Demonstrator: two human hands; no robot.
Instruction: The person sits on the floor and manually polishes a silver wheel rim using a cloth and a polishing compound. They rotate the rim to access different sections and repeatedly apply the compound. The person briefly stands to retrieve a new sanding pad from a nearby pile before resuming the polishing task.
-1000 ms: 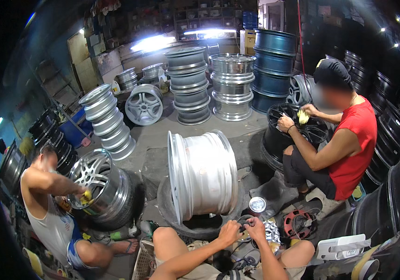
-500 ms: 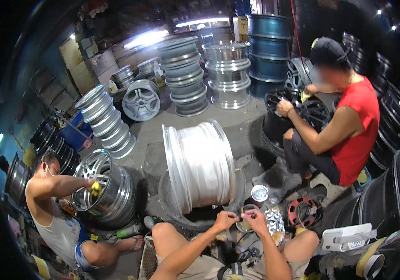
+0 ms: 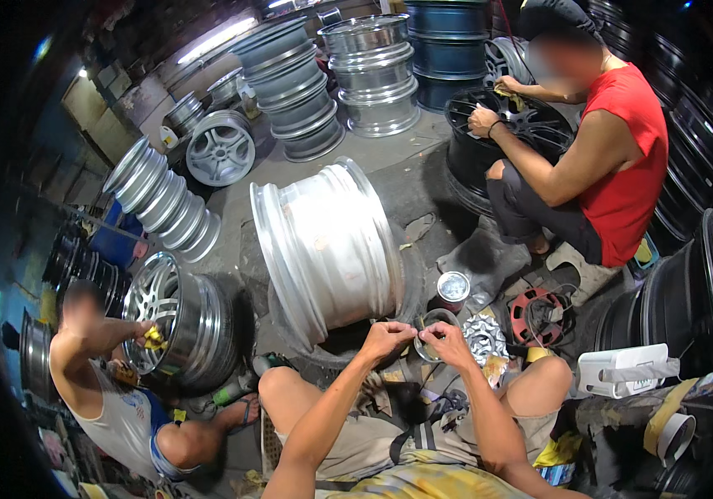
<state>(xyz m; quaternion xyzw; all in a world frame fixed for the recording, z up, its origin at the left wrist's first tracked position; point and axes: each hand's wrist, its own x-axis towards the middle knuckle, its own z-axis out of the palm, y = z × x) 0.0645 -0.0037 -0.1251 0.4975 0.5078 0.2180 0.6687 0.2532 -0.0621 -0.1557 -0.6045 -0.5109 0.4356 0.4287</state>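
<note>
"Co-worker in a white sleeveless top (image 3: 115, 407) at the far left: busy with what?"

"One arm reaches out with a bright yellow cloth (image 3: 155, 338) at the face of a polished silver, spoked metal wheel (image 3: 198, 316)."

"And toward the middle?"

"A wide, bare, silver-white metal rim (image 3: 327, 245) lies on its side upon a dark rubber tyre (image 3: 413, 287), in front of the seated person's knees."

"Where are that person's own hands?"

"Near the rim's lower right edge, fingertips meeting. The left hand (image 3: 386, 341) has its fingers bent in, thumb and forefinger drawn together; the right hand (image 3: 444, 341) makes much the same pinch. Whether anything tiny sits between those fingertips, I cannot tell."

"What is below them?"

"A round, pale-rimmed container (image 3: 426, 348), partly hidden by the hands. Just beyond it stands a dark red can with a whitish top (image 3: 453, 288); crumpled silvery pieces (image 3: 483, 337) lie to the right."

"Further right?"

"A black, spoked metal wheel (image 3: 531, 123) stands farther back, a round red reel (image 3: 539, 316) nearer. Beside that black wheel sits a co-worker in a red sleeveless top (image 3: 623, 158)."
</note>
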